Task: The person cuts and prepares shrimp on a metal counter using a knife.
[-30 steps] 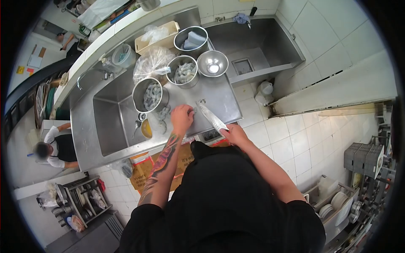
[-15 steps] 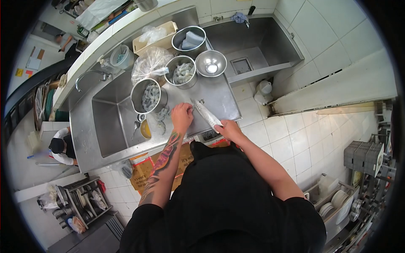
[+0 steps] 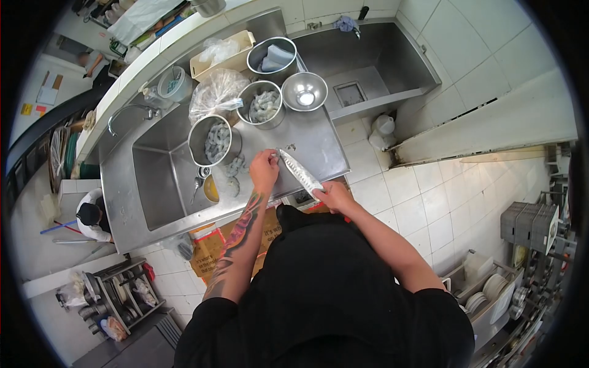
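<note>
My right hand is closed round the handle end of a knife with a broad pale blade, its tip pointing up and left. At that tip, my left hand is closed in a pinch over the steel counter; what sits between the fingertips is too small to make out. Small dark scraps lie just beyond the blade. Left of my left hand is a loose pile of raw shrimp. Peeled grey shrimp fill one steel pot and a second steel pot behind it.
A steel bowl, a pot with a blue-grey block and a plastic bag stand at the back. Sinks lie left and right. A yellow bowl is near the front edge. Another person is at far left.
The knife has turned slightly, so more of its flat shows, and its tip is now at my left fingertips. Both hands stay nearly in place. The person at far left has shifted slightly.
</note>
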### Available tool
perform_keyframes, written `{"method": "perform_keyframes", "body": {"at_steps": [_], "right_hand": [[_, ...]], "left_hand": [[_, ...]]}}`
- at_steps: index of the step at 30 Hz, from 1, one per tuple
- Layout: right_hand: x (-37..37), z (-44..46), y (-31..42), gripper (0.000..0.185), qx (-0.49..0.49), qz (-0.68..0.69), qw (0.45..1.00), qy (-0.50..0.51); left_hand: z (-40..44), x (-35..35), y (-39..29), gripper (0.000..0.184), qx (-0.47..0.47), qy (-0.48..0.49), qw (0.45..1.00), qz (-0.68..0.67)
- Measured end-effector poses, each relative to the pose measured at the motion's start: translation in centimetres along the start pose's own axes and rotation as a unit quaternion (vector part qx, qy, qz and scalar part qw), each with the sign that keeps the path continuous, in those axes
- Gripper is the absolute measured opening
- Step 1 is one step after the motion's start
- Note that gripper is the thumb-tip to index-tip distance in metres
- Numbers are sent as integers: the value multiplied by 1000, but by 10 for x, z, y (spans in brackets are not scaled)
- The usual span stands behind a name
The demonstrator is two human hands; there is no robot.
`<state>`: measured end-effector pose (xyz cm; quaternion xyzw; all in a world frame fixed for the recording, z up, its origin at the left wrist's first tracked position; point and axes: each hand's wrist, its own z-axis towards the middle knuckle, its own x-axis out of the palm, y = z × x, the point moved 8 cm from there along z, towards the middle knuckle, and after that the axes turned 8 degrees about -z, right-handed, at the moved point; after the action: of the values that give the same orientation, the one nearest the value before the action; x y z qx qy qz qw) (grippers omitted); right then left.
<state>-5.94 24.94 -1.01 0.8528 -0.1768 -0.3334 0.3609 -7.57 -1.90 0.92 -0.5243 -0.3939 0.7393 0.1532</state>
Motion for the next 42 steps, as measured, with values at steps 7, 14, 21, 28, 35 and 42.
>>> {"method": "perform_keyframes", "body": {"at_steps": [7,14,21,28,35,42], "right_hand": [[-1,-3,-1,43,32,-30,999,18],[1,-22,-1,43,37,16,998,48],[-22,-31,-25,42,63,-4,998,-12],[-17,-22,4,42,-1,-104,994,-41],[-33,-21,3,42,12,-192,979,-61],[-25,-20,5,41,4,-212,976,-48]], "left_hand": [[-1,2,6,22,-49,-5,999,-19],[-1,6,20,27,-67,-12,997,-47],[3,-4,-4,35,51,5,998,-30],[2,-2,-7,28,44,63,997,9],[0,-4,-2,21,27,50,998,32],[-1,-8,-3,17,33,46,997,57]]}}
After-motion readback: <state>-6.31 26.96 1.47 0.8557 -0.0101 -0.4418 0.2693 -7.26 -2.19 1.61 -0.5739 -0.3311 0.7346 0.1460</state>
